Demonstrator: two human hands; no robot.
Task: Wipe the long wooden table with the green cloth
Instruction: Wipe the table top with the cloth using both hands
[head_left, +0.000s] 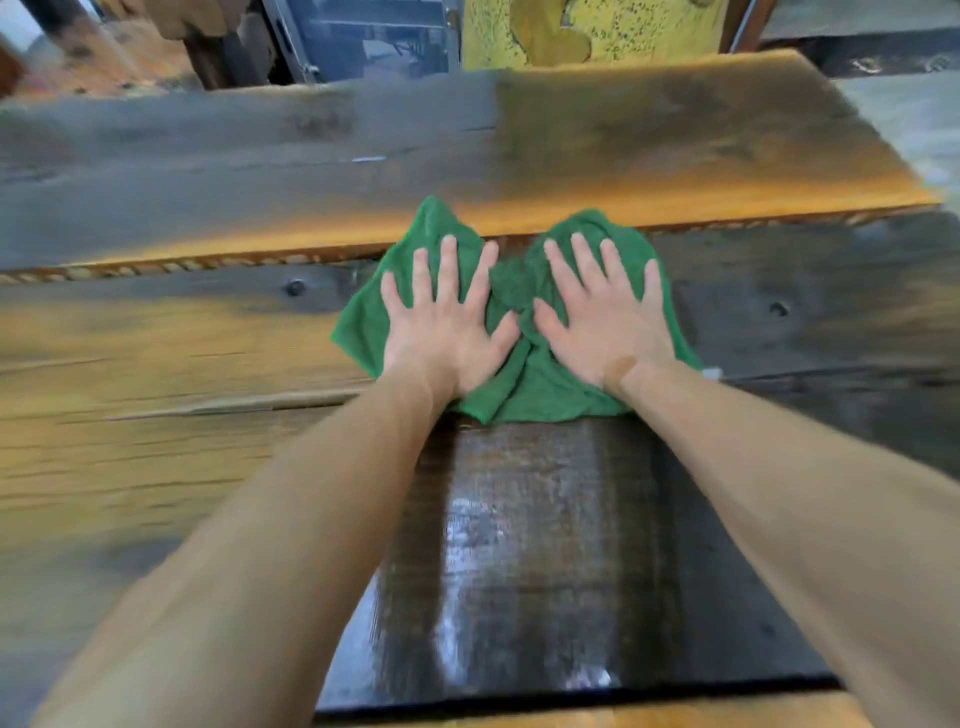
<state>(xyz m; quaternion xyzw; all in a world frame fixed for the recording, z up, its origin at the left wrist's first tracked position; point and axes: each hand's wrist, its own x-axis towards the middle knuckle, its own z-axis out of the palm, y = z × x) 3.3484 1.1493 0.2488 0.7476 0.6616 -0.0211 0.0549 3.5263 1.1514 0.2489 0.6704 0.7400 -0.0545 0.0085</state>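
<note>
A crumpled green cloth (519, 291) lies on the long wooden table (182, 353), near the seam between two planks. My left hand (444, 317) presses flat on the cloth's left half, fingers spread and straight. My right hand (602, 312) presses flat on its right half in the same way. Both arms stretch forward from the bottom of the view. Between my arms a dark, shiny wet band (524, 545) runs back from the cloth toward me.
A rope-like trim (208, 265) runs along the seam between the planks. Behind the table's far edge stand a yellow speckled panel (623, 31), a dark glass-fronted frame (374, 36) and rough timber (119, 47). The table's right end (893, 171) drops off to a grey floor.
</note>
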